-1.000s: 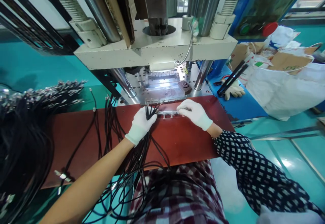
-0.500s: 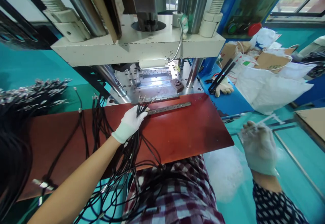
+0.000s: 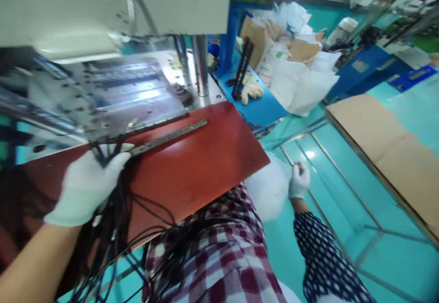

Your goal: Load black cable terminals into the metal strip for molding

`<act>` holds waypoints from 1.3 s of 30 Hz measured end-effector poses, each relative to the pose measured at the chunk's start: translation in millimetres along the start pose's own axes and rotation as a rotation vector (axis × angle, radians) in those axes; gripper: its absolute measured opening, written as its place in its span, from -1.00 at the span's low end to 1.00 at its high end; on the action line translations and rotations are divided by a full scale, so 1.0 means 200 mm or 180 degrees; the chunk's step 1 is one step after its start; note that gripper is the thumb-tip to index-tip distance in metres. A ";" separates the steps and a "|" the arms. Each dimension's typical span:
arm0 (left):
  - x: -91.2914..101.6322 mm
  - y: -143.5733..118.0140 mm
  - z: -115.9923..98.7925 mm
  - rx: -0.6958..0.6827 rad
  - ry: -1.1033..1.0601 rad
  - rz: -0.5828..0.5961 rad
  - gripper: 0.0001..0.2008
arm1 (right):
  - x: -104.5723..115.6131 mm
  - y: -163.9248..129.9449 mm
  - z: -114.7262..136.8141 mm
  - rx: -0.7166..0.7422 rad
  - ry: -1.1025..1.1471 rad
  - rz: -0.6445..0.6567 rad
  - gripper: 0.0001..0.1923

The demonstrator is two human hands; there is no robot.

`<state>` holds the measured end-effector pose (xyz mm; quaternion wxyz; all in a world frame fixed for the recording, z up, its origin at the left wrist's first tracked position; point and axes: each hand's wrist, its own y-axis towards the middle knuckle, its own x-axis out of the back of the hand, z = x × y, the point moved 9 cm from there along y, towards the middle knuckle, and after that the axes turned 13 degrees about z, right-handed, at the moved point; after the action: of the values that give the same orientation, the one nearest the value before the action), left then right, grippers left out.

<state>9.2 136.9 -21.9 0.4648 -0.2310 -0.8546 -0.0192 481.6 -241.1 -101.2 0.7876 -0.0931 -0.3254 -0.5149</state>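
My left hand (image 3: 91, 179), in a white glove, is closed around a bundle of thin black cables (image 3: 118, 207). Their blurred ends stick up past the fingers, near the press bed. Beside the thumb, a narrow dark metal strip (image 3: 171, 136) lies on the red-brown board (image 3: 192, 161). Well off to the right, beyond the board's edge, my gloved right hand (image 3: 299, 180) hangs low over the floor beside a translucent plastic bag (image 3: 269, 191). Its fingers are curled in, and what they hold, if anything, is hidden.
Behind the board stands a press with a steel bed (image 3: 137, 83) and a metal post (image 3: 200, 65). A blue ledge (image 3: 264, 110) carries a loose glove (image 3: 252, 90). White sacks (image 3: 295, 78) stand behind it. A cardboard-topped metal-framed table (image 3: 384, 143) is at the right.
The view has swung right and down. My right hand has moved lower and farther off, and the pale piece seen by its fingers no longer shows. My left hand still grips the cables.
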 end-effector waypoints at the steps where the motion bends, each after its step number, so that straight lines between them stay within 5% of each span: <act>1: 0.00 0.00 0.00 0.0007 -0.0019 -0.0057 -0.59 | -0.02 0.03 0.17 0.0188 0.0100 0.0013 -0.51; 4: 0.00 0.01 -0.04 -0.0335 -0.0218 -0.0220 -0.58 | -0.21 0.06 0.83 0.1368 0.0176 0.0712 -0.68; 6: 0.00 0.02 -0.03 -0.0533 -0.0299 -0.0268 -0.57 | -0.47 -0.03 1.26 0.2485 -0.0213 0.1545 -0.73; 9: -0.01 0.03 -0.01 -0.0600 -0.0385 -0.0268 -0.57 | -0.81 -0.06 1.54 0.2978 -0.0796 0.1956 -0.67; 11: -0.02 0.03 0.00 -0.0583 -0.0448 -0.0270 -0.58 | -1.00 -0.05 1.57 0.3089 -0.1080 0.2122 -0.64; 14: -0.02 0.02 -0.01 -0.0573 -0.0507 -0.0265 -0.60 | -1.12 -0.05 1.54 0.3136 -0.1286 0.2212 -0.63; 19: -0.02 0.02 -0.02 -0.0618 -0.0552 -0.0266 -0.62 | -1.11 -0.10 1.52 0.3199 -0.1391 0.2251 -0.61; 26: -0.02 0.02 -0.01 -0.0536 -0.0521 -0.0257 -0.61 | -1.17 -0.06 1.51 0.2544 -0.0450 0.2763 -0.53; 31: -0.01 0.01 -0.03 -0.0385 -0.0496 -0.0336 -0.62 | -1.16 -0.07 1.52 0.2522 -0.0119 0.2999 -0.85; 36: -0.02 0.01 -0.03 -0.0361 -0.0605 -0.0298 -0.62 | -1.12 0.00 1.51 0.2259 0.0468 0.2812 -0.82; 39: -0.02 0.01 -0.02 -0.0437 -0.0665 -0.0234 -0.62 | -1.13 0.08 1.58 0.2548 0.0019 0.2393 -0.68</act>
<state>16.3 136.6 -23.3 0.3552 -0.2315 -0.9029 -0.0705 305.3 88.3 8.3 0.8922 0.1054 -0.4379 -0.0342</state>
